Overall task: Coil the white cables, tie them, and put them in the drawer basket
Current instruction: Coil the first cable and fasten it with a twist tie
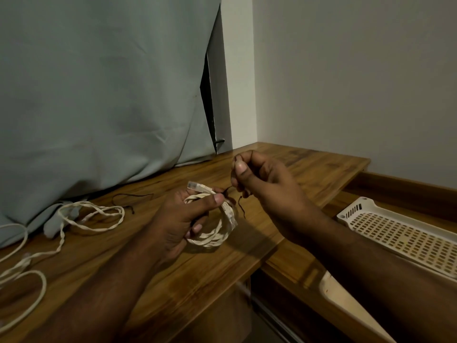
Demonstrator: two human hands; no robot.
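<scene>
A grey-green curtain (99, 95) hangs behind the wooden desktop (173, 268). A perforated white drawer basket (395, 233) sits at right, below desk level. Loose white cables (94, 216) lie at left beside a spare dark tie (131, 198). The left hand (178, 224) grips the coiled white cable (212, 237), thumb pressing its plug ends. The right hand (262, 184), raised just beside it, pinches a dark string (241, 206) wrapped around the coil.

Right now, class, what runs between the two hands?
In the head view, a dark string runs from the left hand, which grips the coiled cable, to the right hand.
</scene>
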